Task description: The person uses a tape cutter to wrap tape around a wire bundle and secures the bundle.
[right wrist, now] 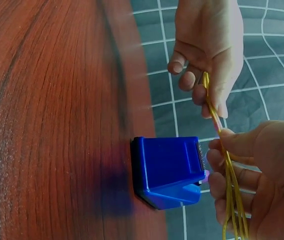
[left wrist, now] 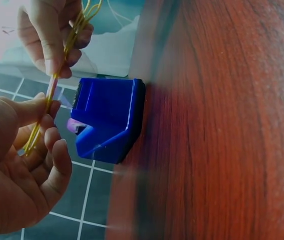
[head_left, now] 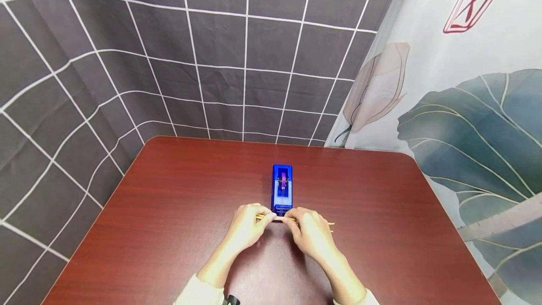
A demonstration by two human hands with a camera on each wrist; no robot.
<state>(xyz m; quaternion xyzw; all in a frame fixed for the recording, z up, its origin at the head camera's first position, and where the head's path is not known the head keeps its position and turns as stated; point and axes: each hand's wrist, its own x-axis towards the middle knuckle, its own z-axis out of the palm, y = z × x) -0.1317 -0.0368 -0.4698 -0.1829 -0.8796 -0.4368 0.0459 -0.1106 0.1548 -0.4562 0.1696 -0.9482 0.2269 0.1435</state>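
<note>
My left hand (head_left: 249, 226) pinches one end of a bundle of thin yellow cord (left wrist: 71, 40) between thumb and fingers. Close beside it, my right hand (head_left: 312, 232) pinches the same bundle, whose loose strands (right wrist: 232, 190) run out past the palm. Between the two thumbs a short pinkish section shows on the cord. Just beyond the fingertips stands a blue tape dispenser (left wrist: 109, 105), its serrated cutting edge (right wrist: 201, 156) toward the hands. A purple tape roll (head_left: 283, 180) sits inside it. The bundle is held level across the dispenser's near end in the head view.
A reddish-brown wooden table (head_left: 190, 178) lies under the hands and dispenser. Behind it hangs a dark grey cloth with white grid lines (head_left: 216, 36). A pale curtain with leaf prints (head_left: 466, 121) hangs at the right.
</note>
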